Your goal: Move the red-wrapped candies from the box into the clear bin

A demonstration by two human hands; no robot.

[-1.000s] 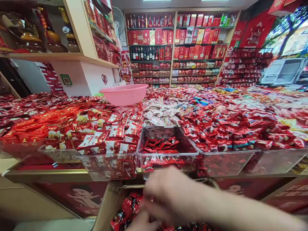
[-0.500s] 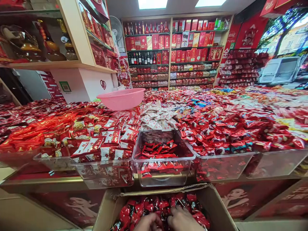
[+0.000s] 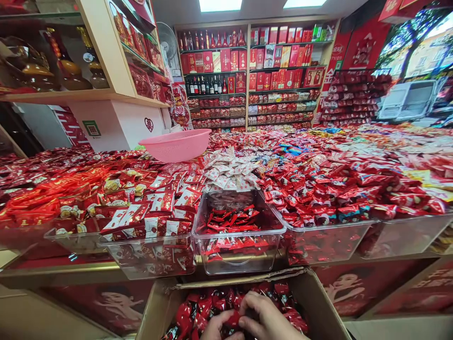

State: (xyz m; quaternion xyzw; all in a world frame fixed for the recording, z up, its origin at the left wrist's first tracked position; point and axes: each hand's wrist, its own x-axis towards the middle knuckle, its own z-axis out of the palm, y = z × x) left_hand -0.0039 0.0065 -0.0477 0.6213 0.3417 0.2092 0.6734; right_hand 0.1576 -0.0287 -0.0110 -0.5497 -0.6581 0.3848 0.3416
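A cardboard box [image 3: 320, 302] at the bottom of the view is filled with red-wrapped candies [image 3: 207, 304]. Over these, my left hand [image 3: 217, 328] and my right hand [image 3: 265, 317] come together at the fingertips. A shiny red candy packet [image 3: 232, 319] is pinched between the two hands, its lower part hidden by my fingers. Just beyond the box sits a clear plastic bin [image 3: 240, 255], part full of small red packets [image 3: 233, 219]; neither hand touches it.
More clear bins heaped with packets flank the middle one, such as a left bin [image 3: 148, 259] and a right bin [image 3: 329, 243]. A pink plastic basket [image 3: 175, 146] rests on the candy piles. Shelves [image 3: 247, 85] of bottles and red boxes stand behind.
My right hand has risen from among the candies and turned its fingers toward my left. A red candy packet now shows between them. The view has shifted slightly.
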